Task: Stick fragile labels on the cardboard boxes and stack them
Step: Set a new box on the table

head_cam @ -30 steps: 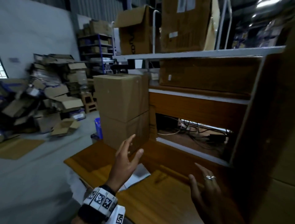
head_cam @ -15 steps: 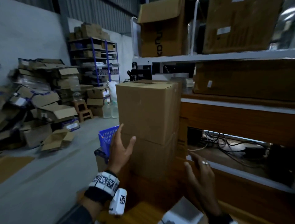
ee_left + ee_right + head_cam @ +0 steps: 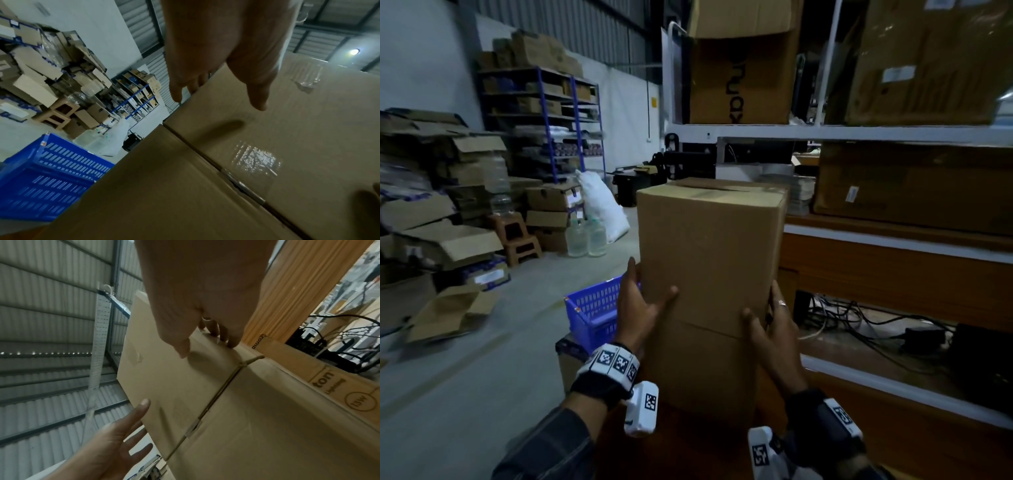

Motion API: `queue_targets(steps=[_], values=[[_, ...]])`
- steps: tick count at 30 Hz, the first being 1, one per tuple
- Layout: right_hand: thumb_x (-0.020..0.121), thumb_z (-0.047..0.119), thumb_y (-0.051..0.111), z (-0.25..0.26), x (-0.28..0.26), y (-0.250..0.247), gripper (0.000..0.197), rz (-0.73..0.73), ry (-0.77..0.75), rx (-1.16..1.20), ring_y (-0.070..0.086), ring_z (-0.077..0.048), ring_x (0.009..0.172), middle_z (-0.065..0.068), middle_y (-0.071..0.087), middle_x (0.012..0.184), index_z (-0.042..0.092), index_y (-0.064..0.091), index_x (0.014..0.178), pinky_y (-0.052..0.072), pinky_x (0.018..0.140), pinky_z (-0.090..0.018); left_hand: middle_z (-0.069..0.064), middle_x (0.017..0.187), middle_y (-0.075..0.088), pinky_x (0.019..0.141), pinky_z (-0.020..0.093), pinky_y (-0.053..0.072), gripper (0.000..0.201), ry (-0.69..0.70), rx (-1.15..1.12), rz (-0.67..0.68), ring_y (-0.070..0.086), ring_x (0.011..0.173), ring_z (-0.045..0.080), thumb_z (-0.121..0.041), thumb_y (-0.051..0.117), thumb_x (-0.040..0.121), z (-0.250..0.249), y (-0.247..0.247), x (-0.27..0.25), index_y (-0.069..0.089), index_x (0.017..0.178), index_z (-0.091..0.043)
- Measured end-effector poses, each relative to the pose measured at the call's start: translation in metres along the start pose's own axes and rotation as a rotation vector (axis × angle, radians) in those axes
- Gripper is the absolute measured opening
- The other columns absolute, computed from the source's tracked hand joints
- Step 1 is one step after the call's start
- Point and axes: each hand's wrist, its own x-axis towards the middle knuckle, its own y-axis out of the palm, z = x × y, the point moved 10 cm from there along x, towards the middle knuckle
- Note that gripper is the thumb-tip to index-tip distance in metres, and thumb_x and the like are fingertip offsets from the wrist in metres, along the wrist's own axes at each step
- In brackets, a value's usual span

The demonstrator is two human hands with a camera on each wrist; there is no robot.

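Cardboard, plain brown upper box (image 3: 709, 253), upright atop its lower twin (image 3: 698, 373), dead ahead at twelve o'clock: my left hand (image 3: 638, 310) and right hand (image 3: 774, 329) clasp its lower corners, fingers spread, equally near.

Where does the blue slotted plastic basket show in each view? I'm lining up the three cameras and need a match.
Head: the blue slotted plastic basket sits left of centre, behind the left hand.
Left wrist: it fills the lower left corner.
Right wrist: not in it.
Shared landmark: the seam between the two stacked brown cardboard boxes shows in all three.
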Motion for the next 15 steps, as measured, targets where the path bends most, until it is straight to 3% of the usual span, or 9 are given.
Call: queue_targets(steps=[3, 6, 9, 10, 12, 15], values=[[0.101, 0.033, 0.061, 0.002, -0.002, 0.003, 0.077, -0.003, -0.024, -0.011, 0.053, -0.015, 0.135, 0.004, 0.049, 0.153, 0.041, 0.014, 0.163, 0.051, 0.107, -0.051, 0.004, 0.149, 0.043, 0.111, 0.045, 0.046, 0.099, 0.044, 0.071, -0.008, 0.048, 0.135, 0.021, -0.030, 0.088, 0.078, 0.002, -0.002, 0.006, 0.031, 0.158, -0.019], [0.103, 0.016, 0.059, 0.005, -0.005, 0.000, 0.080, 0.003, -0.023, 0.022, 0.054, -0.010, 0.131, 0.009, 0.048, 0.150, 0.035, 0.012, 0.164, 0.052, 0.108, -0.045, 0.003, 0.147, 0.044, 0.109, 0.050, 0.048, 0.090, 0.095, 0.087, -0.001, 0.049, 0.134, 0.021, -0.021, 0.086, 0.080, -0.001, -0.003, 0.008, 0.036, 0.155, -0.021], [0.103, 0.014, 0.059, 0.008, -0.010, -0.010, 0.079, 0.013, -0.028, 0.058, 0.055, 0.010, 0.119, 0.019, 0.050, 0.138, 0.035, 0.013, 0.163, 0.055, 0.100, -0.025, 0.001, 0.146, 0.046, 0.106, 0.049, 0.050, 0.084, 0.134, 0.084, -0.008, 0.050, 0.133, 0.019, -0.018, 0.084, 0.082, -0.011, -0.006, 0.000, 0.040, 0.152, -0.021], [0.103, 0.013, 0.058, 0.011, -0.012, -0.014, 0.078, 0.012, -0.030, 0.064, 0.055, 0.017, 0.114, 0.023, 0.049, 0.134, 0.035, 0.013, 0.163, 0.054, 0.094, -0.016, 0.001, 0.145, 0.047, 0.106, 0.048, 0.051, 0.083, 0.139, 0.076, -0.010, 0.050, 0.132, 0.019, -0.019, 0.084, 0.082, -0.017, -0.005, -0.005, 0.040, 0.152, -0.020], [0.103, 0.012, 0.058, 0.016, -0.017, -0.027, 0.077, 0.003, -0.044, 0.079, 0.054, 0.022, 0.110, 0.029, 0.048, 0.130, 0.033, 0.015, 0.163, 0.053, 0.090, -0.011, 0.000, 0.144, 0.048, 0.105, 0.042, 0.051, 0.081, 0.159, 0.069, -0.017, 0.051, 0.131, 0.017, -0.020, 0.084, 0.083, -0.031, -0.005, -0.015, 0.041, 0.152, -0.020], [0.102, 0.013, 0.058, 0.023, -0.027, -0.051, 0.073, -0.005, -0.060, 0.079, 0.057, 0.016, 0.111, 0.014, 0.054, 0.138, 0.026, 0.021, 0.163, 0.053, 0.083, -0.008, 0.001, 0.143, 0.051, 0.100, 0.021, 0.049, 0.079, 0.191, 0.054, -0.033, 0.052, 0.128, 0.014, -0.021, 0.083, 0.083, -0.060, -0.003, -0.035, 0.043, 0.150, -0.018]])
